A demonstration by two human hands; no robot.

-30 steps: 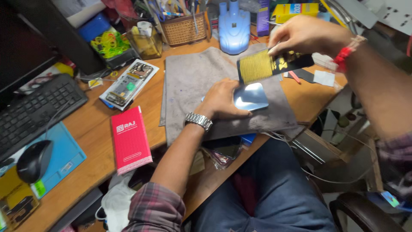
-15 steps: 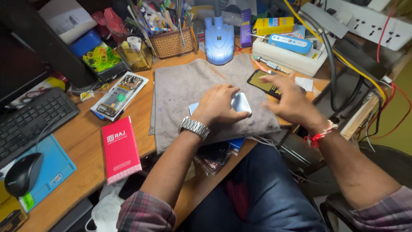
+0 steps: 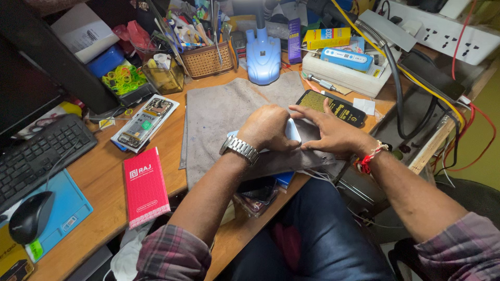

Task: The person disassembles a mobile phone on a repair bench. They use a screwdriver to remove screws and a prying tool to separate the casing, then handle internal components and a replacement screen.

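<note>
both hands on a pale phone

the left hand (image 3: pixel 268 127) curls closed over a smooth, pale rounded phone (image 3: pixel 292 130) lying on the rough grey cloth mat (image 3: pixel 224 112) on the wooden bench (image 3: pixel 99 177). the right hand (image 3: pixel 333 132) lies open, fingers spread, touching it at 3 o'clock. a black-and-yellow flat slab (image 3: pixel 333 106) sits at 1 o'clock, a red box (image 3: pixel 146 186) at 8.

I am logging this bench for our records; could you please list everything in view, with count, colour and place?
phone: one, pale blue-white, under the left hand on the cloth
grey cloth: one, grey, desk centre
black slab: one, black and yellow, by the right fingers
red box: one, red, front left
parts tray: one, white, left of cloth
wicker basket: one, brown, at back
blue lamp base: one, blue, behind cloth
keyboard: one, black, far left
mouse: one, black, on blue mat
power strip: one, white, back right
left hand: covers phone
right hand: flat beside phone
</note>
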